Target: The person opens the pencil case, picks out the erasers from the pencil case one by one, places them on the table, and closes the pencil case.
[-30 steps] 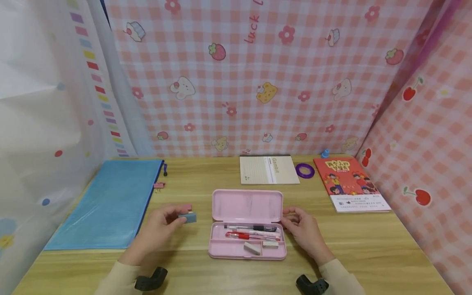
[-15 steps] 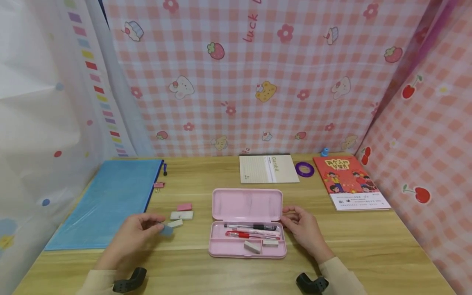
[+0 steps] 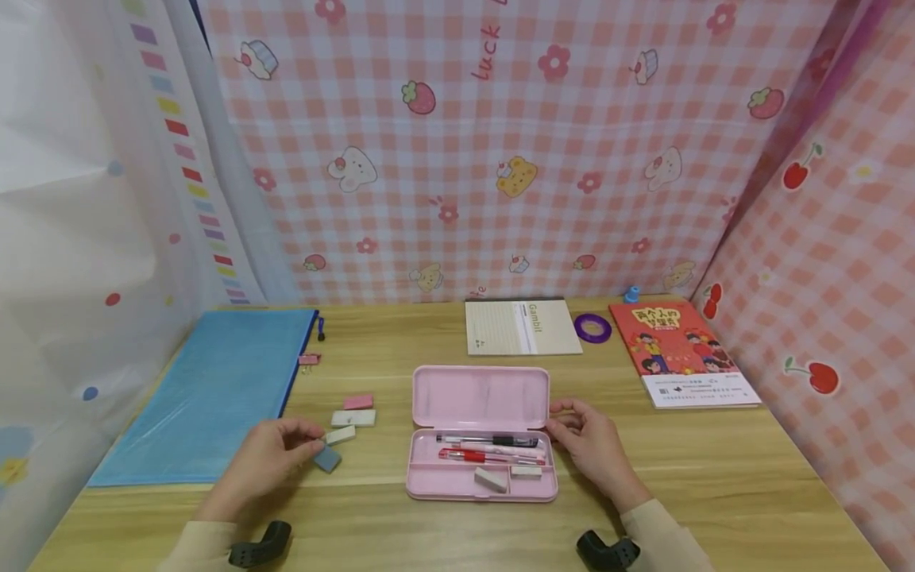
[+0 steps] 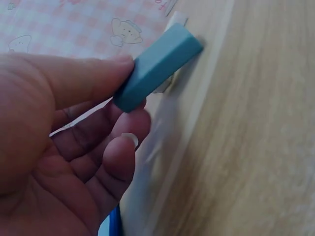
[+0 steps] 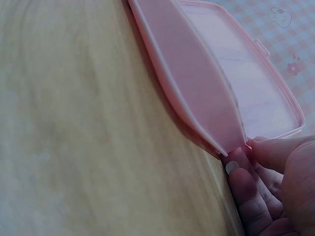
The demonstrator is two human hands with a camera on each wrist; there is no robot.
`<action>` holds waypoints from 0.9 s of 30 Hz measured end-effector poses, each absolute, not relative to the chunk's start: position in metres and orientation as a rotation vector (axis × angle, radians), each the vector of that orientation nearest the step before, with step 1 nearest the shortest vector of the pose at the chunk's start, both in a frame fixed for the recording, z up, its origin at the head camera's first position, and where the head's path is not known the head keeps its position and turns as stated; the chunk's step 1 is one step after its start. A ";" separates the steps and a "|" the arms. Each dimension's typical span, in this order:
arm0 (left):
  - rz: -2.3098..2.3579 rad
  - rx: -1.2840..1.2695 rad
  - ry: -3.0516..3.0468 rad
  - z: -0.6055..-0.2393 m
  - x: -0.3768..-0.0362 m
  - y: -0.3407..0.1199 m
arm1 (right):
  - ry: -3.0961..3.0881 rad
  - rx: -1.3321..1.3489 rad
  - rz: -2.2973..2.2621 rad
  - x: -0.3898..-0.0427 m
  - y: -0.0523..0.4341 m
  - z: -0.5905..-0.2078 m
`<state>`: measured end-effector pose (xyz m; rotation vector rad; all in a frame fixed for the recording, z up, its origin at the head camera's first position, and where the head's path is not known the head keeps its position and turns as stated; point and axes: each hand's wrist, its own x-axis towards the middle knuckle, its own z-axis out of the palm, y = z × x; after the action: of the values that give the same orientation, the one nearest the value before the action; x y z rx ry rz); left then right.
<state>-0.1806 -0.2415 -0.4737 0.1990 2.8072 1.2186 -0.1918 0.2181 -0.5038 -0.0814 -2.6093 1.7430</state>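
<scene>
My left hand [image 3: 266, 457] pinches a blue-grey eraser [image 4: 160, 66] between thumb and fingers, low near the table on the left. Just beyond it lie a small white eraser [image 3: 340, 434], a larger white eraser [image 3: 353, 418] and a pink eraser [image 3: 358, 402]. In the middle a pink pencil case [image 3: 480, 397] stands with its lid raised. It contains a black pen [image 3: 486, 440], a red pen [image 3: 493, 457] and two whitish erasers [image 3: 489, 479]. At its right back corner, by the hinge, my right hand [image 3: 592, 451] grips the case with thumb and fingertips.
A blue zip folder [image 3: 193, 397] covers the left side, with a pink binder clip [image 3: 309, 359] at its edge. Toward the back are a notebook [image 3: 493, 330], a purple tape roll [image 3: 592, 328], a blue item [image 3: 631, 295] and a red book [image 3: 675, 342].
My left hand has moved left and toward me with the blue-grey eraser, uncovering the white erasers beside the pink one. The right hand has stayed at the pencil case.
</scene>
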 end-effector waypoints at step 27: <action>1.187 0.162 2.965 -0.465 -0.182 -0.229 | -2.589 -0.054 1.742 -0.190 0.217 -0.501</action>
<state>-0.1822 -0.2290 -0.4648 0.1621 2.9647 1.1873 -0.1901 0.2174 -0.5014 -0.0542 -2.5885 1.7423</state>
